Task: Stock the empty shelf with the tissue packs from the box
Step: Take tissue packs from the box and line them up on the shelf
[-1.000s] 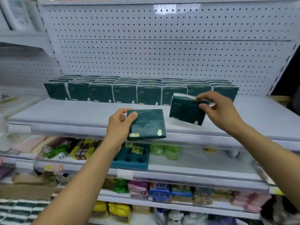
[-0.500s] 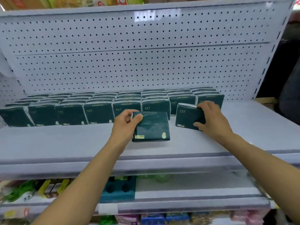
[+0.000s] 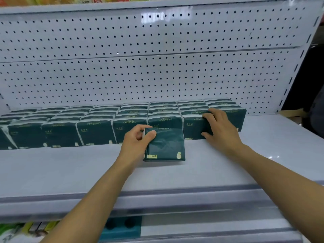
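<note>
Several rows of dark green tissue packs (image 3: 95,132) stand upright along the back of the white shelf (image 3: 70,169). My left hand (image 3: 138,142) grips one dark green tissue pack (image 3: 165,146) by its left edge, just in front of the front row, near the shelf's middle. My right hand (image 3: 220,130) is pressed on another tissue pack (image 3: 194,128) that stands in line with the front row at the right, fingers over its top and thumb on its face. The box is out of view.
A white pegboard wall (image 3: 157,71) backs the shelf. Bare shelf surface (image 3: 273,137) lies to the right of the packs and across the front. A lower shelf holds a blue tray (image 3: 122,228) and coloured goods (image 3: 26,228).
My right hand has pushed its pack back into the front row. My left hand has brought its pack forward to just in front of the row. The view has moved closer.
</note>
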